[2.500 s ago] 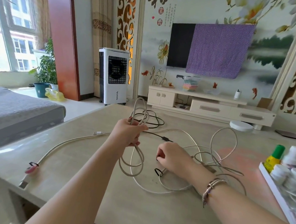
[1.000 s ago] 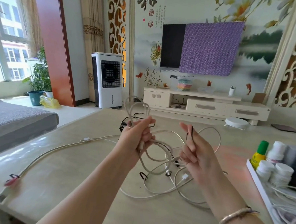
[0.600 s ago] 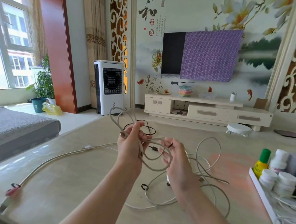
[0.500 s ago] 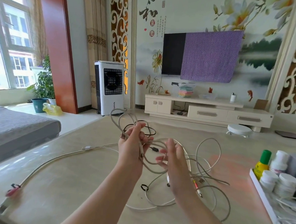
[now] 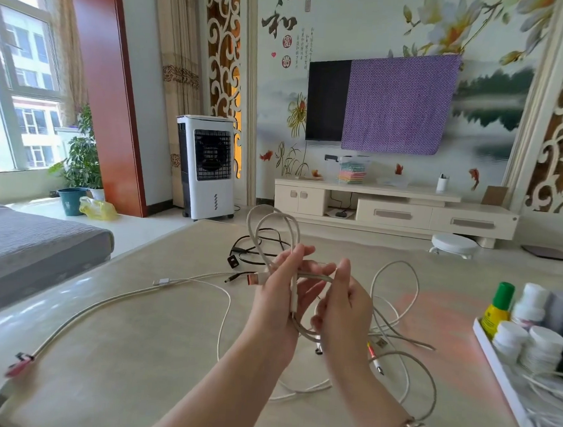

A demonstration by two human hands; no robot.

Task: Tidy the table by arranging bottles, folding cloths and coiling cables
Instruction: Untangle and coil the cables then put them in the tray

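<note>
My left hand [image 5: 277,298] holds a bundle of white cable loops [image 5: 273,226] raised above the table, with the loops sticking up past the fingers. My right hand [image 5: 345,309] is beside it, pinching a strand of the same white cable. More white cable [image 5: 398,330] lies tangled on the beige table [image 5: 130,342] under and right of my hands. A long braided cable [image 5: 106,302] trails left to a red-tipped plug [image 5: 21,361]. A black cable [image 5: 255,248] lies further back.
A white tray [image 5: 497,361] at the right edge holds a green-capped yellow bottle [image 5: 498,309], several white-capped bottles [image 5: 528,337] and more coiled cable. A grey sofa [image 5: 27,249] is at the left. A TV cabinet and a fan stand beyond the table.
My right hand has closed in on the bundle and taken a strand. The loops in my left hand stand more upright, and the table's cables show more to the left.
</note>
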